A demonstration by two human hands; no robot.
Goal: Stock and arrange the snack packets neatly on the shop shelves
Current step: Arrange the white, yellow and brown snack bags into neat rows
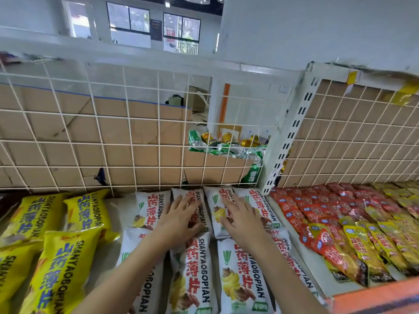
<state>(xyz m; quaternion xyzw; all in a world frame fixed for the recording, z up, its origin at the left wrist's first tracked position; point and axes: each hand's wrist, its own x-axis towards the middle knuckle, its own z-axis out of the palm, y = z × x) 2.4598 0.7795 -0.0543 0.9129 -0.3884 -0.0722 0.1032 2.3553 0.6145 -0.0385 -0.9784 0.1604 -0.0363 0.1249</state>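
White snack packets [242, 279] are lying flat and face up on the white shelf [118, 211], forming a back row and a front row of four each, side by side and touching. To their left, yellow packets [56, 279] of the same shape are lying in a looser, overlapping group, with a strip of bare shelf between the two colours. To their right, beyond a slotted upright [292, 132], red sachets [306, 207] and gold sachets [374, 241] are covering the neighbouring bay in overlapping rows. A white wire grid [90, 141] is closing off the back of the shelf, and the far ends of the back-row packets are butting against its foot. Behind the grid, cardboard sheets [56, 132] and a box of drink cans [226, 148] are showing through.

The left hand [181, 220] is resting palm down on the second back-row packet from the left, its fingers straight and slightly spread. The right hand [242, 220] is pressing likewise on the third, its fingers spread and reaching toward the grid. Both forearms are crossing above the front row.

Each packet's long axis is running front to back, with its lettering reading from the grid end toward the shelf's front edge.
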